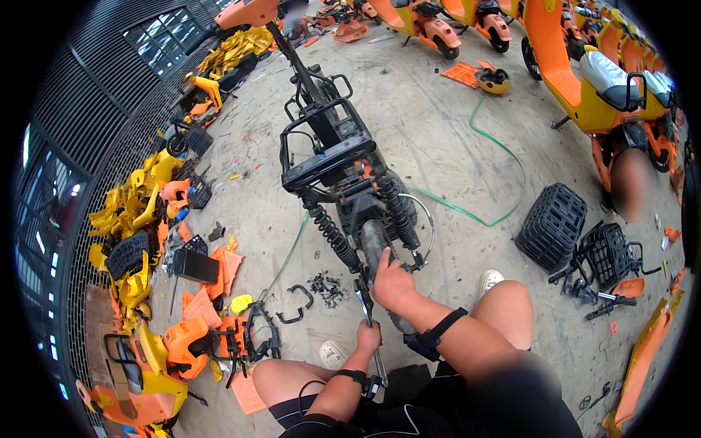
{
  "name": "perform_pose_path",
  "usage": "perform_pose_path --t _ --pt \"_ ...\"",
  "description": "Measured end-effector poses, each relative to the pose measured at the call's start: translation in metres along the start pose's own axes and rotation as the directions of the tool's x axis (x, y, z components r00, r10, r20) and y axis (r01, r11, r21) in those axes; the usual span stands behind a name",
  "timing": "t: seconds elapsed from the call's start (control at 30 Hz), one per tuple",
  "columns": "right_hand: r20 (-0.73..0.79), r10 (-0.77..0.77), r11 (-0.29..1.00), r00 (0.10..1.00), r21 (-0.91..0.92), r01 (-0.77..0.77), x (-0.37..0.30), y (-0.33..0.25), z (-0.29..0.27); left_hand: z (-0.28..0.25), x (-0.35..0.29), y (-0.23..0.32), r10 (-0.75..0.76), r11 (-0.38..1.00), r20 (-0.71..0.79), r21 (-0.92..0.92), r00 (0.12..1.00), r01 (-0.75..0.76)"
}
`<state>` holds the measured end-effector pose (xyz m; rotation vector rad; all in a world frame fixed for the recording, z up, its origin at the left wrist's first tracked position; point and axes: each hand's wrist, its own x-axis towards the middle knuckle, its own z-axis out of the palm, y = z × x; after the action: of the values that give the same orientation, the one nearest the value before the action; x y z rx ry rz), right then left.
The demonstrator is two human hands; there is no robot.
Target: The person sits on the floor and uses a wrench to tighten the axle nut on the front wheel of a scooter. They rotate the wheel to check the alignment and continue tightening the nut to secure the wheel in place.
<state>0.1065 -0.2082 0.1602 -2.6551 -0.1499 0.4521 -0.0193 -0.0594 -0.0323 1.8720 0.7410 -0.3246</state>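
Observation:
A stripped black scooter frame [325, 164] stands in front of me, its rear end toward me. My left hand [369, 336] is closed around a long silver wrench [366, 305]. The wrench's far end meets the left side of the rear wheel hub, below the left shock absorber [332, 233]; the exact contact is too small to make out. My right hand [395, 283] grips the top of the rear tyre [374, 237], index finger stretched forward along the tread. The right shock absorber [398, 212] stands beyond that hand.
Small black parts [326, 290] and curved black brackets [296, 303] lie left of the wheel. Black baskets [553, 226] sit at right. A green hose [504, 150] crosses the floor. Yellow and orange panels [135, 208] are heaped at left; assembled scooters [562, 73] line the right.

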Motion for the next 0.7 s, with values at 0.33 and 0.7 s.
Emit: perform_pose_path --t 0.33,0.7 --pt "-0.03 -0.049 0.996 0.998 -0.074 0.047 -0.022 -0.003 -0.028 0.003 -0.003 0.005 -0.036 0.999 -0.032 -0.01 0.999 0.036" --pt "0.033 -0.162 0.984 0.986 -0.073 0.164 -0.043 0.008 -0.029 0.012 -0.01 0.01 -0.041 0.996 -0.105 0.076 0.994 0.049"
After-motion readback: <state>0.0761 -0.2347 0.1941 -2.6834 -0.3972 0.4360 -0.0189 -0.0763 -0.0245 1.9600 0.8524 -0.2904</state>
